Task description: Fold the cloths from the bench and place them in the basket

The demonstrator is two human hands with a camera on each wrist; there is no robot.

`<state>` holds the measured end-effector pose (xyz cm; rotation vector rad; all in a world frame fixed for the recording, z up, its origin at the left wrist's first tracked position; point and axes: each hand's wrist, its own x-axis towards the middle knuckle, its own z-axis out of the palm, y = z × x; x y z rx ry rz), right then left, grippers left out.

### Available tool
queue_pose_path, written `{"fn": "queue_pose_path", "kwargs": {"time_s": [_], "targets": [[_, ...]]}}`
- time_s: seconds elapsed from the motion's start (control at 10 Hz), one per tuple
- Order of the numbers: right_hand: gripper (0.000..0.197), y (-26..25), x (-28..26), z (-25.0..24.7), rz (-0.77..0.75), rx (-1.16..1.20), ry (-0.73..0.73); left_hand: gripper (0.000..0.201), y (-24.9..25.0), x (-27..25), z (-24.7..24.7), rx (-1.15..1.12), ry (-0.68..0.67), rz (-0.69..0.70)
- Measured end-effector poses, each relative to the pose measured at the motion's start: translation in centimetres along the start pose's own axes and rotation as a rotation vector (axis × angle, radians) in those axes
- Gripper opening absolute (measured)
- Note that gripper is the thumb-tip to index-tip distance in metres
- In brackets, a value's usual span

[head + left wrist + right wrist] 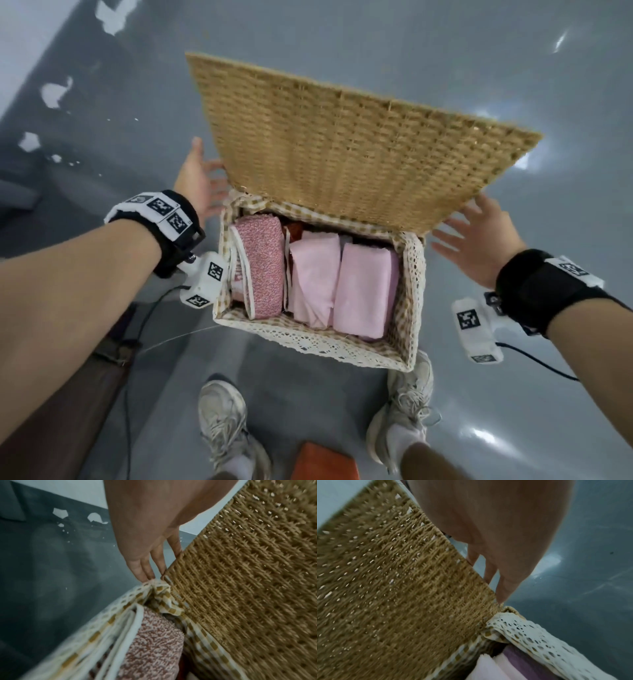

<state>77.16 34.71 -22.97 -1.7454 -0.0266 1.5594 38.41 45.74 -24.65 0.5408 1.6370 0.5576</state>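
Lidded wicker basket [318, 346] – open, folded pink cloths [363, 291] packed upright inside

We stand with the basket [409, 308] on the floor [445, 68] just in front of our shoes [222, 425]. Three folded cloths [313, 281] sit side by side in it. Its lid [342, 147] stands up at the far side. Our left hand [198, 185] is by the lid's left edge, our right hand [479, 243] by its right edge.

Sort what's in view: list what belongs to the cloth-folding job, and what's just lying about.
Job:
basket
wicker lid
speckled pink cloth
two pale pink cloths
left hand
right hand

Lying about:
orange item
cables
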Motion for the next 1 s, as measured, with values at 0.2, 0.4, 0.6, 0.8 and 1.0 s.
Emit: {"fn": "queue_pose_path", "kwargs": {"time_s": [0.2, 0.4, 0.6, 0.8, 1.0], "targets": [[0.033, 3.2, -6.7, -3.1, 0.04, -0.103, -0.112, 0.028, -1.1, -6.9, -4.3, -0.089, -0.06, -0.007], [0.034, 11.0, -7.7, -3.9, -0.058, -0.749, -0.027, 0.027, -9.9, -9.3, -7.3, 0.521, 0.05, 0.139], [0.067, 18.2, -5.9, -1.8, -0.207, -1.386, 0.172, 0.052, -18.6, -7.9, -4.7, 0.727, 0.076, 0.23], [0.064, 18.4, -5.4, -0.9, -0.13, -1.548, 0.193, 0.074, -19.1, -6.6, -4.0, 0.766, 0.122, 0.123], [0.044, 7.7, -9.3, 3.7, -0.154, -1.675, -0.163, 0.021, -11.7, -13.6, -6.7, 0.543, 0.132, 0.245]]}}
